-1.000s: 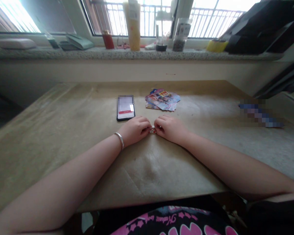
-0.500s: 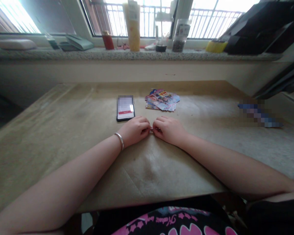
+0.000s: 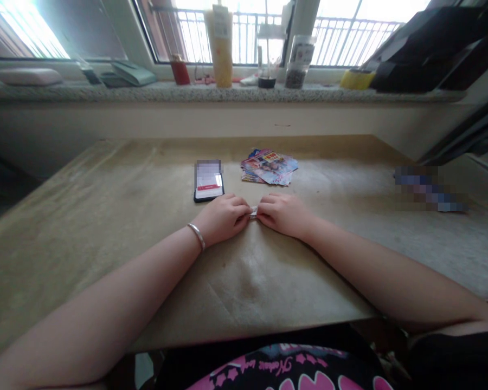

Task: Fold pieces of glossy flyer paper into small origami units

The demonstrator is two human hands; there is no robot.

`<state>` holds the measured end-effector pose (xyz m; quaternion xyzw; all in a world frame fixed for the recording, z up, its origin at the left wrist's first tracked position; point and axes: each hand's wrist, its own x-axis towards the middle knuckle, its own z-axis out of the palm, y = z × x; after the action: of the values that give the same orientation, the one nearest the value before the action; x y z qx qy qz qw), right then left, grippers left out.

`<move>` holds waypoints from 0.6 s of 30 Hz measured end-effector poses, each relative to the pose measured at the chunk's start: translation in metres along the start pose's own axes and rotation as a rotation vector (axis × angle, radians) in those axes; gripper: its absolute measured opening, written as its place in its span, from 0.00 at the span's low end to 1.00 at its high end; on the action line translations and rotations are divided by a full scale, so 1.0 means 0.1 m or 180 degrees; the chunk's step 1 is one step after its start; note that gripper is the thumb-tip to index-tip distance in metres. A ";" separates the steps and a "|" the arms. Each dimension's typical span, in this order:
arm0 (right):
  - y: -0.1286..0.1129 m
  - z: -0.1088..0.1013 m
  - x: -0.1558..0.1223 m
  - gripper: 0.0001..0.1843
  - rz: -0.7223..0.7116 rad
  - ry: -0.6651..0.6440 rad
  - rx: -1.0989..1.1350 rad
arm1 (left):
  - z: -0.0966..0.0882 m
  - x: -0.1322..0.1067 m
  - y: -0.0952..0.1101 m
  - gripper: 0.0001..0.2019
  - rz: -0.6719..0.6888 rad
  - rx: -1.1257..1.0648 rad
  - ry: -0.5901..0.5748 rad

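My left hand (image 3: 226,216), with a silver bangle at its wrist, is closed in a pinch on the left end of a small piece of whitish paper (image 3: 254,212). My right hand (image 3: 283,215) pinches the right end of the same paper. Only a narrow strip shows between the fingertips; the rest is hidden by the hands. Both hands rest low over the table (image 3: 244,281). Just beyond my left hand lies a phone (image 3: 209,181) with its screen lit. A fanned pile of printed colourful cards (image 3: 269,167) lies beyond my right hand.
At the table's right side lies a blurred bluish flat item (image 3: 431,188). On the granite windowsill (image 3: 146,93) stand a tall yellow bottle (image 3: 222,51), a red bottle (image 3: 180,71), a clear jar (image 3: 296,64), a yellow roll (image 3: 355,79) and a black bag (image 3: 415,54).
My right hand has shifted slightly to the right, so the gap between the hands is wider and more of the paper shows. The phone and cards stay in place.
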<state>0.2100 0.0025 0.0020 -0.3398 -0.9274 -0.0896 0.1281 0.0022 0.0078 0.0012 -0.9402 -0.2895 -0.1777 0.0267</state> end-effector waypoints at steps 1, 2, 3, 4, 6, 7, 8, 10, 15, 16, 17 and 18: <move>0.00 -0.01 -0.01 0.13 -0.0003 -0.0033 0.0052 | 0.00 0.00 0.00 0.11 -0.0009 -0.0018 -0.0007; -0.01 -0.02 -0.02 0.13 -0.0013 -0.0063 0.0081 | 0.00 0.00 0.00 0.11 -0.0016 -0.0048 -0.0016; -0.01 -0.02 -0.02 0.12 -0.0015 -0.0088 0.0081 | -0.01 0.00 -0.01 0.11 -0.0019 -0.0083 -0.0025; -0.02 -0.03 -0.03 0.12 -0.0004 -0.0106 0.0053 | -0.01 0.00 -0.01 0.11 -0.0019 -0.0115 -0.0035; -0.04 -0.04 -0.04 0.12 0.0037 -0.0142 -0.0048 | -0.01 0.00 -0.02 0.11 -0.0016 -0.0163 -0.0049; -0.04 -0.05 -0.04 0.13 0.0053 -0.0157 -0.0103 | -0.01 0.00 -0.03 0.11 -0.0020 -0.0184 -0.0058; -0.04 -0.05 -0.04 0.13 0.0059 -0.0167 -0.0151 | -0.02 -0.01 -0.03 0.12 -0.0027 -0.0209 -0.0068; -0.03 -0.05 -0.04 0.13 0.0041 -0.0151 -0.0194 | -0.02 -0.01 -0.03 0.12 -0.0029 -0.0273 -0.0101; 0.09 0.01 -0.05 0.13 -0.0213 0.0087 -0.0004 | -0.02 -0.03 -0.02 0.12 0.0005 -0.0360 -0.0111; 0.11 0.03 -0.06 0.13 -0.0265 0.0138 0.0081 | -0.01 -0.03 -0.02 0.11 0.0002 -0.0362 -0.0089; 0.12 0.04 -0.06 0.12 -0.0286 0.0181 0.0175 | -0.01 -0.04 -0.02 0.11 0.0001 -0.0374 -0.0067; 0.13 0.06 -0.05 0.11 -0.0288 0.0218 0.0262 | 0.00 -0.04 -0.02 0.11 0.0007 -0.0399 -0.0050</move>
<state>0.2215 0.0105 -0.0043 -0.2886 -0.9398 -0.0687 0.1694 -0.0018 0.0076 -0.0002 -0.9417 -0.2769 -0.1880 -0.0343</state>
